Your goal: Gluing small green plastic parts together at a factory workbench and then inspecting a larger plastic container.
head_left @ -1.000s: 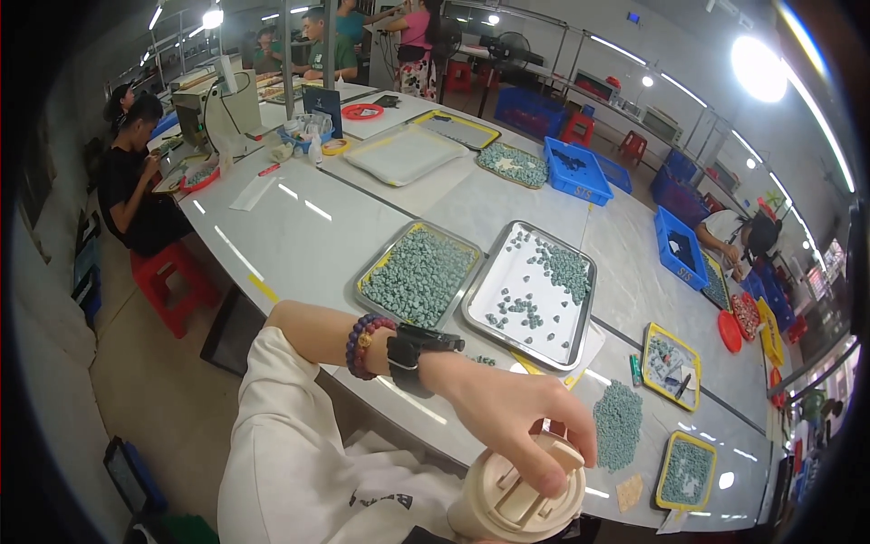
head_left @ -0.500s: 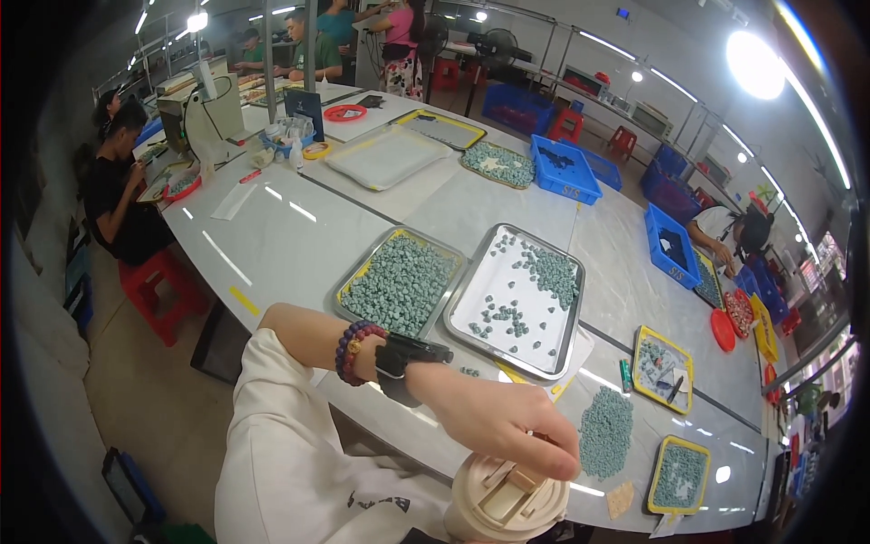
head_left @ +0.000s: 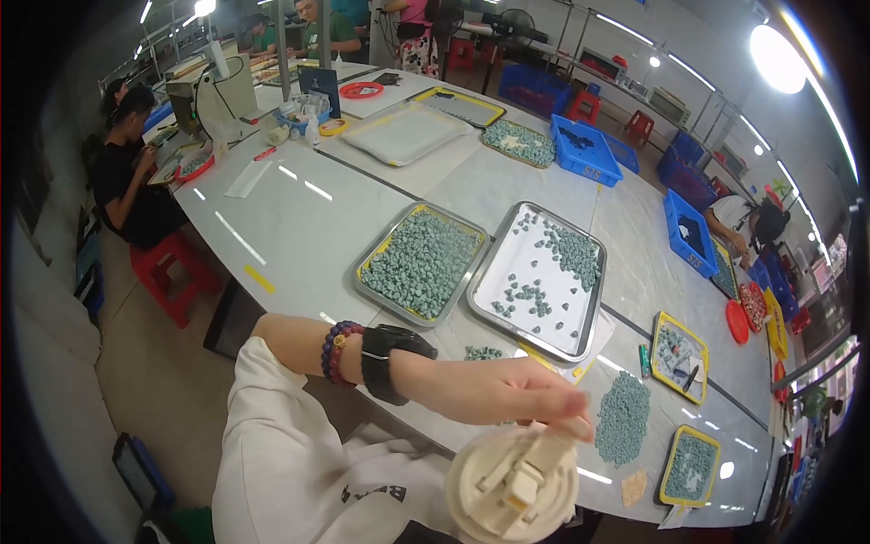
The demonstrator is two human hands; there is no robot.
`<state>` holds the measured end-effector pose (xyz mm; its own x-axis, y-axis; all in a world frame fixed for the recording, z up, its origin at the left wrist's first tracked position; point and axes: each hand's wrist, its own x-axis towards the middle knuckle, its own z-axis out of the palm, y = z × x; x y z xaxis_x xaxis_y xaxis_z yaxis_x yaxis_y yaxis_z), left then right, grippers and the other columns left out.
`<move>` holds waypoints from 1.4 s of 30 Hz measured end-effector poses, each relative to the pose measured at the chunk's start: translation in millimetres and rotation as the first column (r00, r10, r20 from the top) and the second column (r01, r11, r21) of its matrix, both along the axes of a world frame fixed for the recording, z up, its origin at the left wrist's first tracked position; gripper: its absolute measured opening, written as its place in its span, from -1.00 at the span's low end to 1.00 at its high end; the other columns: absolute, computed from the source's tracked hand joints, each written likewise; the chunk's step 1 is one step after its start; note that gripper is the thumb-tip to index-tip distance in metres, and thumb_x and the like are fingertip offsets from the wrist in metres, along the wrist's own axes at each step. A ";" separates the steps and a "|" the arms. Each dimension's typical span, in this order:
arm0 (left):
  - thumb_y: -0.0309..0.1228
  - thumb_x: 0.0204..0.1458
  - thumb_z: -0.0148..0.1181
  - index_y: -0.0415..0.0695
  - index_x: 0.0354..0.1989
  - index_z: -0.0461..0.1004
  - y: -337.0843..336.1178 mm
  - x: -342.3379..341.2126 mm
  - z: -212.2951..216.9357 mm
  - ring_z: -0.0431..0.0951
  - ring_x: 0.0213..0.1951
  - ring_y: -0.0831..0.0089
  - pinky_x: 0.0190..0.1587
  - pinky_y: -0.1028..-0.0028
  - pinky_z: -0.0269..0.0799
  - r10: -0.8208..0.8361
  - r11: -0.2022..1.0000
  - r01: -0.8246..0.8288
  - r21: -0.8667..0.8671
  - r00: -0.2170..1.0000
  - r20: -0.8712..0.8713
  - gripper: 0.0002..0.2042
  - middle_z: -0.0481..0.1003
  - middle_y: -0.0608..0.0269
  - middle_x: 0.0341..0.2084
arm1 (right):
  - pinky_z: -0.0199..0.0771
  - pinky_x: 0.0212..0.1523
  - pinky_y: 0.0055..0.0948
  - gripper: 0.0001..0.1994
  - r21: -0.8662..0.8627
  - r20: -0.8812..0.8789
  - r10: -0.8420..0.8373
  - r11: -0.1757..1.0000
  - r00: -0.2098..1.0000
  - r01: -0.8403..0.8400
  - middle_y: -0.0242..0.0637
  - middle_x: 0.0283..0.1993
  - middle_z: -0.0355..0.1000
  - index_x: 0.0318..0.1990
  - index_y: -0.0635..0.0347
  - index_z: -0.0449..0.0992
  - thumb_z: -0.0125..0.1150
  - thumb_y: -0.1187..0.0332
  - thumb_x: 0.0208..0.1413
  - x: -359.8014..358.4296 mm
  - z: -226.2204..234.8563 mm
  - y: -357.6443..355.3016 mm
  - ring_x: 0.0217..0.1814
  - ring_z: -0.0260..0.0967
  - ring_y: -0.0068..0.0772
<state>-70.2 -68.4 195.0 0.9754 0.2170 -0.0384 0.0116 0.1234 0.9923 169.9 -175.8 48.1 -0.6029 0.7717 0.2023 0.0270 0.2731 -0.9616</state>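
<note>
Looking at a bare left hand [head_left: 503, 390] at the near edge of a glossy pale-grey table [head_left: 308, 218], reaching rightward from a pushed-up off-white fabric sleeve [head_left: 272, 399]. Wearing a chunky black wrist device [head_left: 388, 361] plus dark blue and maroon beaded bracelets [head_left: 335, 352]. Curled at the fingers rather than spread, with the tips right at the upper end of a tilted beige plastic flap [head_left: 546, 453] on a round, beige, lidded drinking cup [head_left: 476, 494]. Can't tell if really pinching the flap or only touching it, too blurry around the tips to call.

As for the cup: sitting just below the hand, on the side closer to the body, lid facing up, flap slanting up and right toward the fingertips. Can't see the base or any support under it, cut off down there.

Just beyond the hand, can spot a silver rectangular metal tray [head_left: 390, 306] heaped with lumpy grey-green pieces, right beside a white-lined silver metal tray [head_left: 524, 336] with a looser scatter. Off to the right, got a flat patch of small grey-green pieces [head_left: 623, 419] straight on the tabletop, near a yellow-edged rectangular tray [head_left: 675, 388]. Way over left, can see a co-worker in black [head_left: 127, 186] on a red plastic stool [head_left: 172, 267].
</note>
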 end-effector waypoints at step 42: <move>-0.34 0.12 0.12 -0.01 0.20 0.19 64.8 39.1 -40.2 0.45 -0.06 0.02 0.04 -0.07 0.31 0.239 0.329 -0.920 0.211 0.298 0.924 -0.53 0.31 -0.20 0.06 | 0.27 0.21 -0.19 -0.32 0.449 -0.123 -0.138 0.875 0.983 0.179 0.06 0.18 0.27 0.21 0.23 0.22 0.40 0.36 -0.10 -31.5 49.8 188.7 0.22 0.26 0.00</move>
